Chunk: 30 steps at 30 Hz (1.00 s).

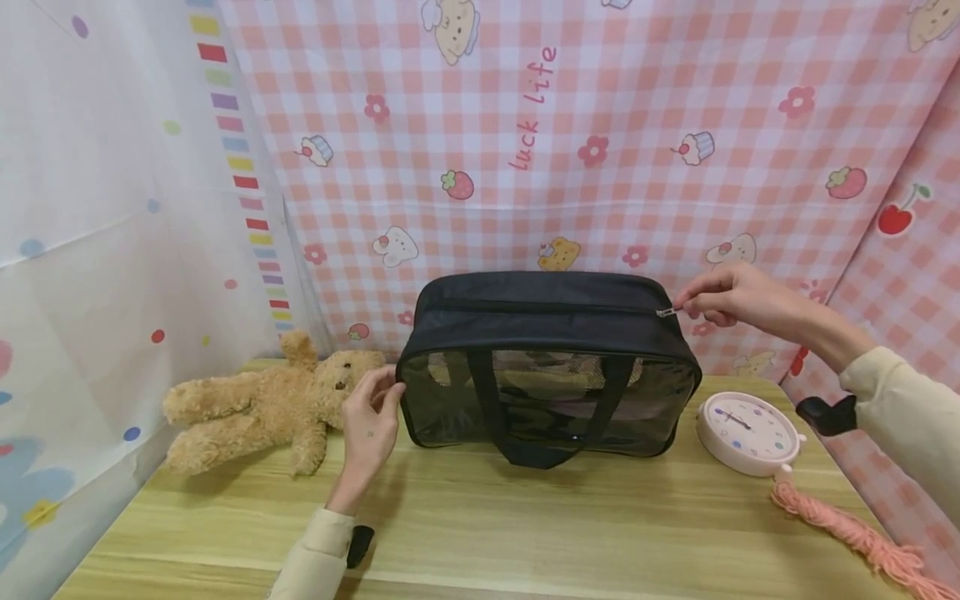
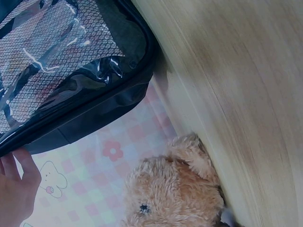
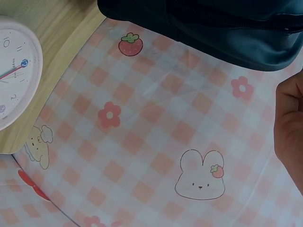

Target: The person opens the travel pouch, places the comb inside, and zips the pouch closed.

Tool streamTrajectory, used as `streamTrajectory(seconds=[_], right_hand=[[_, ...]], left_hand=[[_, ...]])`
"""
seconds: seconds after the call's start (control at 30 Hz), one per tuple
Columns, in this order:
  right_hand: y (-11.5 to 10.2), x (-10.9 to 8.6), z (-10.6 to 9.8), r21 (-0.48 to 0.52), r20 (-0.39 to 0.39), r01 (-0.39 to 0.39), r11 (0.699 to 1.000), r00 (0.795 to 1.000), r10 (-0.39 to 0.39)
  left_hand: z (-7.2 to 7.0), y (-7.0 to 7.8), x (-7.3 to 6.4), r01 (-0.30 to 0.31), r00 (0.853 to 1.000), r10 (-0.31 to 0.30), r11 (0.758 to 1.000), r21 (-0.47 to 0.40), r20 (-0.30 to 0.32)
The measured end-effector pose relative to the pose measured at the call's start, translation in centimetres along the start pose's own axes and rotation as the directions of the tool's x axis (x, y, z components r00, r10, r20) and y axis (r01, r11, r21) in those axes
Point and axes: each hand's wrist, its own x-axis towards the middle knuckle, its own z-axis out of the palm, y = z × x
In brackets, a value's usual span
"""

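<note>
A black bag [image 1: 540,333] with clear front panel and mesh behind it stands upright on the table. Its strap handle [image 1: 543,457] hangs down in front. My left hand [image 1: 371,425] pinches the bag's left edge; in the left wrist view the fingers [image 2: 26,165] meet its dark piping. At the top right corner, my right hand [image 1: 738,296] pinches a small metal zipper pull [image 1: 666,312]. The zipper line runs along the bag's top. In the right wrist view only part of the right hand [image 3: 289,127] shows, and its fingertips are out of frame.
Left of the bag a tan teddy bear [image 1: 277,404] lies on its side on the wooden table [image 1: 525,533]. A pink round clock [image 1: 750,433] lies face up at the right, with a bundle of pink yarn [image 1: 855,529] near it. A checked curtain [image 1: 480,125] hangs behind.
</note>
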Motion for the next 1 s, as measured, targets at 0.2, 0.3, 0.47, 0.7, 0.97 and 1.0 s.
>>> streamTrajectory(seconds=[0.2, 0.3, 0.47, 0.7, 0.97, 1.0], right_hand=[[0.7, -0.2, 0.0, 0.024, -0.010, -0.027, 0.999, 1.000, 0.027], [0.8, -0.2, 0.0, 0.031, -0.016, -0.045, 0.999, 0.999, 0.046], [0.8, -0.1, 0.1, 0.034, -0.015, -0.065, 0.997, 0.998, 0.066], [1.6, -0.3, -0.1, 0.032, -0.003, -0.020, 0.999, 1.000, 0.020], [2.9, -1.2, -0.2, 0.071, -0.018, -0.035, 0.997, 0.999, 0.037], [3.0, -1.2, -0.1, 0.078, -0.020, -0.037, 0.996, 0.999, 0.039]], left_hand=[[0.0, -0.4, 0.0, -0.007, 1.000, 0.007, 1.000, -0.004, -0.001], [-0.1, 0.2, 0.0, -0.007, 1.000, 0.007, 1.000, 0.006, -0.008], [-0.4, 2.3, 0.1, -0.005, 1.000, 0.006, 1.000, 0.019, -0.011], [-0.4, 3.0, 0.2, -0.021, 1.000, 0.021, 1.000, 0.019, -0.007], [-0.2, 2.8, 0.3, -0.041, 0.999, 0.041, 0.999, 0.000, 0.003], [-0.2, 2.8, 0.3, -0.037, 0.999, 0.037, 0.999, 0.000, 0.003]])
